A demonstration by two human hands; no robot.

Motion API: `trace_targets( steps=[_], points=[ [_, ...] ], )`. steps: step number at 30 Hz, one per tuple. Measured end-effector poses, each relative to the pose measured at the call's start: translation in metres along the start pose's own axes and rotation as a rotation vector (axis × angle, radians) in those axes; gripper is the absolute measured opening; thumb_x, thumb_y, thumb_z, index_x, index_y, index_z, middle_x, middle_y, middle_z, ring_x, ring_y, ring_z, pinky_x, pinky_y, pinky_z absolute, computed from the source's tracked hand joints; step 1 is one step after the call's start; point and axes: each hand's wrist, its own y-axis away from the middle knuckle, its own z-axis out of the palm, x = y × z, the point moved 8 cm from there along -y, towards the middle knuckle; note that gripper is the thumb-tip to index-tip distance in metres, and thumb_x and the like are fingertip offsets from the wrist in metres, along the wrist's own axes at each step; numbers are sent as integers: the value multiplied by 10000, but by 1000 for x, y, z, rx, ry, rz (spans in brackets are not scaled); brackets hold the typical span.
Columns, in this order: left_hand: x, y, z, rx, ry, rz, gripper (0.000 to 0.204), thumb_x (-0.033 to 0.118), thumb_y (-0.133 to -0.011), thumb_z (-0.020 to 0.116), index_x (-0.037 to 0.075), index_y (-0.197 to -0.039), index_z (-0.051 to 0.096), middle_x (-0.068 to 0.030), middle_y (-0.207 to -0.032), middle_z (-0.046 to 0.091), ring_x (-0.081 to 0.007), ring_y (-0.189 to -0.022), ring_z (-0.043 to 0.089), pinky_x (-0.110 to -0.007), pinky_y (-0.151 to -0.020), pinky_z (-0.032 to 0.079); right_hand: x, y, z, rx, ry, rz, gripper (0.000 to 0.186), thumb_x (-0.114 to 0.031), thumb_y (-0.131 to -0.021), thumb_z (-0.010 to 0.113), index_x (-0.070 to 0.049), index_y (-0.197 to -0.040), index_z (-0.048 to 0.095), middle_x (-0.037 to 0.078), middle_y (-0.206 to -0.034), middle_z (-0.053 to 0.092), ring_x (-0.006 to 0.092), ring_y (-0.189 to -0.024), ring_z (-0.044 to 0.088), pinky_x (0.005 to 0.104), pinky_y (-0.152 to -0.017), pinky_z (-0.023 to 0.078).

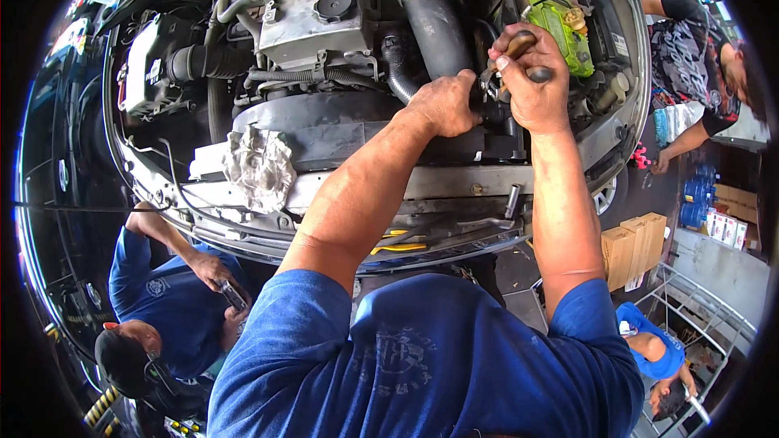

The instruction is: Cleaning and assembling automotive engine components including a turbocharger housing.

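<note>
Yellow-handled tool (399, 247) laid just below front panel (442, 182), lower centre. Crumpled rag (258, 169) placed across panel, left of centre, perhaps for wiping. Left hand (445, 105) curled near thick black hose (436, 31), seemingly for bracing; whether anything is grasped cannot be told. Brown-handled tool (521, 44), apparently pliers, clenched in right hand's (532, 85) grip, right of centre, tip angled toward left hand, probably for leverage. Engine cover (304, 32) seen beyond, upper centre.

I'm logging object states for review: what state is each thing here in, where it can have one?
Left hand: fingers curled, contact unclear
Right hand: closed on two-handled tool
Two-handled tool: held, handle ends apart
Engine bay: open
Round black cap: seated on metal engine top
Wide black hose: upper end attached
Pale cloth or wrapping: crumpled
</note>
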Motion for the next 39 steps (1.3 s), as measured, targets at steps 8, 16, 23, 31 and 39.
trace_targets(
  steps=[8,16,23,31,39],
  points=[
    [0,11,-7,34,71,39,589,301,-785,789,2,-1237,559,-246,-1149,697,-416,-1129,658,-484,-976,521,-13,16,-11,84,281,-131,283,67,-864,671,75,-1145,639,145,-1051,705,211,-964,691,350,-891,559],
    [-1,10,-5,24,107,20,547,249,-775,755,-14,-1228,596,-227,-1109,723,-377,-1106,684,-444,-955,534,6,13,-24,-20,152,-111,327,64,-873,561,105,-1196,530,182,-1058,654,269,-994,646,431,-990,528],
    [-1,15,-8,50,135,36,503,190,-777,710,-2,-1232,616,-237,-1131,716,-379,-1124,678,-449,-970,525,5,9,-25,-79,118,-144,344,75,-863,527,119,-1204,504,190,-1071,637,290,-1004,639,484,-1038,511],
    [0,13,-7,21,122,28,541,200,-789,714,31,-1288,592,-219,-1158,714,-368,-1142,673,-443,-973,524,0,28,-13,-144,168,-164,396,103,-883,488,41,-1274,475,164,-1080,603,277,-1046,606,522,-1070,481],
    [-1,13,-5,4,105,22,559,216,-791,728,41,-1304,590,-206,-1172,713,-361,-1154,669,-433,-991,516,7,16,-24,-135,151,-128,400,96,-861,493,66,-1260,482,169,-1099,613,268,-1041,607,518,-1072,478]
  ],
)
